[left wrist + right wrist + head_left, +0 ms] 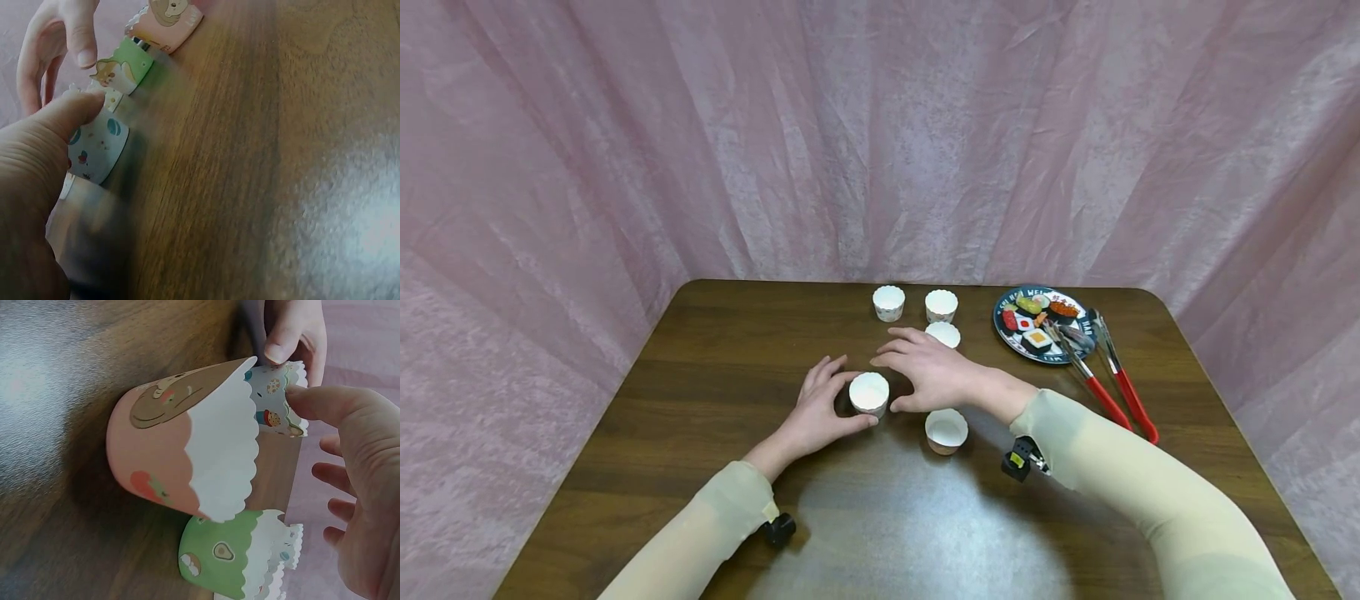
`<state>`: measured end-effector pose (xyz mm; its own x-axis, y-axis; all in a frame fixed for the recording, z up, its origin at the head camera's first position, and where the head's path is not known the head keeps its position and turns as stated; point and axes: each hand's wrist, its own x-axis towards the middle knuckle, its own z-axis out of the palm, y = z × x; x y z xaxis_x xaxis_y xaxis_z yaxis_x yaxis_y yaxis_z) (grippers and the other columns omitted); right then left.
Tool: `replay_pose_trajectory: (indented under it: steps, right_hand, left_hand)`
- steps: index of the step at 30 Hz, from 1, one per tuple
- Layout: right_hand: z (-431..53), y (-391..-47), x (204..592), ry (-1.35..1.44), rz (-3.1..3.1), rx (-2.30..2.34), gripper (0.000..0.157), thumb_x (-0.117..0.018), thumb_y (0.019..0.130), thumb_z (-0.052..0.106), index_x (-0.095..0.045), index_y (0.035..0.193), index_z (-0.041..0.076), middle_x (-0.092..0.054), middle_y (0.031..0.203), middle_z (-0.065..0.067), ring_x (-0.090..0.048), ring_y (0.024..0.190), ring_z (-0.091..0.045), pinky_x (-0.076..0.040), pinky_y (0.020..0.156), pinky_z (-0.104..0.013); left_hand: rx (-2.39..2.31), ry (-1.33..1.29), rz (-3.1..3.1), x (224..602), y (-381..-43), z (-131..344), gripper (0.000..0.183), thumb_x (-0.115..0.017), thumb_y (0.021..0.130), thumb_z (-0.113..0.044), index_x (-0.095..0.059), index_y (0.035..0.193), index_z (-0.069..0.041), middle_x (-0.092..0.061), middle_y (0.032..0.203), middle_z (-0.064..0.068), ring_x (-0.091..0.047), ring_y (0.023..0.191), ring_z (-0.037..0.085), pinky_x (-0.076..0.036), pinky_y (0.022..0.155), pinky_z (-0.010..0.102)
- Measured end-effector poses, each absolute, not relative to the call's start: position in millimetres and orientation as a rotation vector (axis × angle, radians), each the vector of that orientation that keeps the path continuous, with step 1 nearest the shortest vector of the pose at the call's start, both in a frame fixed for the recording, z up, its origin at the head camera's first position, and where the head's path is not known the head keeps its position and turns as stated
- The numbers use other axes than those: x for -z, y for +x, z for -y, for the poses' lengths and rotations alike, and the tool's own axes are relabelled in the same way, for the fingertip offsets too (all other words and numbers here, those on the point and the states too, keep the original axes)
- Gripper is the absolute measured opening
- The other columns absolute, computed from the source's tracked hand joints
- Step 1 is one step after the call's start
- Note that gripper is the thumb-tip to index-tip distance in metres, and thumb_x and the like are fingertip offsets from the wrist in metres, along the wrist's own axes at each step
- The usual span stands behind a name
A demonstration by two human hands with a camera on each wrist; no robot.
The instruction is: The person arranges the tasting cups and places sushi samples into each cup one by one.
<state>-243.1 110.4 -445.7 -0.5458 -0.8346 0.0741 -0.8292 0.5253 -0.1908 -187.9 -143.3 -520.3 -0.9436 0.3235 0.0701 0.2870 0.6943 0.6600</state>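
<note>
My left hand (823,412) holds a pale blue paper baking cup (100,147) with printed treats, thumb on its near side and fingers around the far left side. In the right wrist view a second scalloped rim (295,415) shows above the blue cup's own edge. My right hand (928,371) hovers just right of that cup, fingers spread and thumb tip close to its rim, holding nothing. Below the right hand stands a pink baking cup (946,432) with an animal print. A green baking cup (228,553) stands farther back, partly hidden by the right hand in the head view.
Two more white-rimmed baking cups (889,303) stand near the table's back edge. At the right, a round plate (1003,335) printed with sushi lies beside red-handled tongs (1112,404), which overlap its edge. A pink curtain (880,142) hangs behind the wooden table (700,358).
</note>
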Motion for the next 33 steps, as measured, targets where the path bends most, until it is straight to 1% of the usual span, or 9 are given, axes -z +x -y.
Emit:
replay_pose_trajectory:
  steps: [4,7,11,14,18,23,29,33]
  right_hand:
    - [-104,-245,446,-1.490,-2.706,0.323,0.075,-0.085,0.080,0.047,-0.058,0.143,0.014,-0.052,0.150,-0.009,-0.026,0.150,-0.038,-0.023,0.120,-0.053]
    - [-99,-247,447,-1.480,-2.687,0.321,0.075,-0.086,0.079,0.048,-0.059,0.141,0.014,-0.050,0.152,-0.010,-0.022,0.152,-0.038,-0.021,0.121,-0.054]
    - [-95,-250,448,-1.460,-2.667,0.297,0.074,-0.085,0.079,0.050,-0.060,0.140,0.016,-0.047,0.154,-0.011,-0.019,0.153,-0.038,-0.020,0.121,-0.054]
    - [-93,-251,448,-1.451,-2.650,0.299,0.073,-0.086,0.079,0.049,-0.061,0.139,0.016,-0.046,0.155,-0.011,-0.018,0.153,-0.039,-0.019,0.121,-0.055]
    - [-92,-250,446,-1.438,-2.644,0.288,0.072,-0.085,0.079,0.050,-0.062,0.138,0.016,-0.046,0.155,-0.010,-0.016,0.154,-0.036,-0.019,0.121,-0.054]
    - [-91,-250,446,-1.423,-2.637,0.301,0.070,-0.086,0.079,0.051,-0.064,0.135,0.017,-0.046,0.155,-0.010,-0.015,0.154,-0.036,-0.018,0.122,-0.054]
    - [-90,-250,448,-1.419,-2.620,0.339,0.065,-0.086,0.077,0.054,-0.066,0.130,0.022,-0.047,0.154,-0.010,-0.015,0.154,-0.037,-0.018,0.121,-0.054]
    - [-90,-251,450,-1.422,-2.616,0.352,0.063,-0.086,0.076,0.056,-0.067,0.128,0.024,-0.048,0.154,-0.010,-0.016,0.154,-0.036,-0.018,0.122,-0.053]
  left_hand:
    - [-1.063,0.491,-2.861,521,-188,140,0.082,-0.083,0.077,-0.062,-0.058,0.138,-0.014,-0.025,0.166,0.008,-0.005,0.155,0.032,-0.007,0.119,0.065]
    - [-1.051,0.473,-2.859,521,-189,137,0.082,-0.084,0.075,-0.062,-0.058,0.136,-0.013,-0.026,0.166,0.008,-0.004,0.155,0.030,-0.003,0.120,0.063]
    - [-1.045,0.480,-2.870,521,-190,134,0.080,-0.084,0.076,-0.062,-0.058,0.133,-0.013,-0.026,0.166,0.009,-0.005,0.155,0.030,-0.001,0.120,0.061]
    - [-1.044,0.489,-2.881,521,-190,133,0.077,-0.084,0.077,-0.061,-0.059,0.132,-0.014,-0.026,0.165,0.009,-0.006,0.155,0.030,-0.002,0.121,0.061]
    - [-1.052,0.500,-2.883,521,-190,133,0.072,-0.084,0.079,-0.057,-0.060,0.131,-0.013,-0.027,0.165,0.009,-0.005,0.155,0.030,-0.006,0.120,0.063]
    - [-1.043,0.510,-2.878,521,-191,132,0.071,-0.084,0.080,-0.054,-0.061,0.131,-0.011,-0.027,0.166,0.009,-0.005,0.155,0.030,-0.009,0.119,0.064]
    - [-1.048,0.510,-2.877,522,-190,133,0.075,-0.083,0.078,-0.059,-0.062,0.130,-0.009,-0.027,0.165,0.009,-0.006,0.155,0.031,-0.008,0.119,0.064]
    - [-1.062,0.507,-2.881,524,-190,133,0.075,-0.081,0.078,-0.063,-0.063,0.129,-0.011,-0.028,0.165,0.008,-0.007,0.155,0.032,-0.008,0.119,0.065]
